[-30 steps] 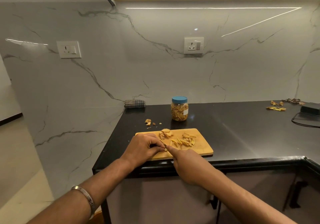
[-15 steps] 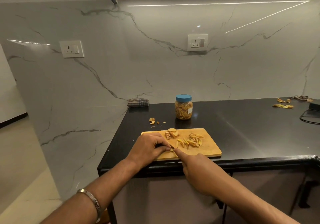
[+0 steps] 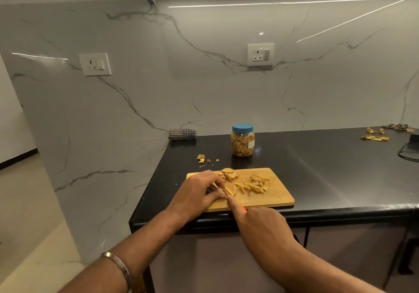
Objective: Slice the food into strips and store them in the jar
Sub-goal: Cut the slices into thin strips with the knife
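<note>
On the black tabletop [image 3: 317, 174] lay a wooden cutting board [image 3: 275, 196], the blue-lidded jar [image 3: 242, 140] standing behind it. The left hand [image 3: 199, 191] pinned a food piece [image 3: 223, 189] at the board's near left. The right hand [image 3: 260, 222] gripped a red-handled knife [image 3: 242, 208], cut strips [image 3: 254, 185] just beside.

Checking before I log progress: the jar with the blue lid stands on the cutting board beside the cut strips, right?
Not quite. In the head view the jar with the blue lid stands on the black counter, behind the cutting board, not on it. The cut strips lie on the board.
</note>
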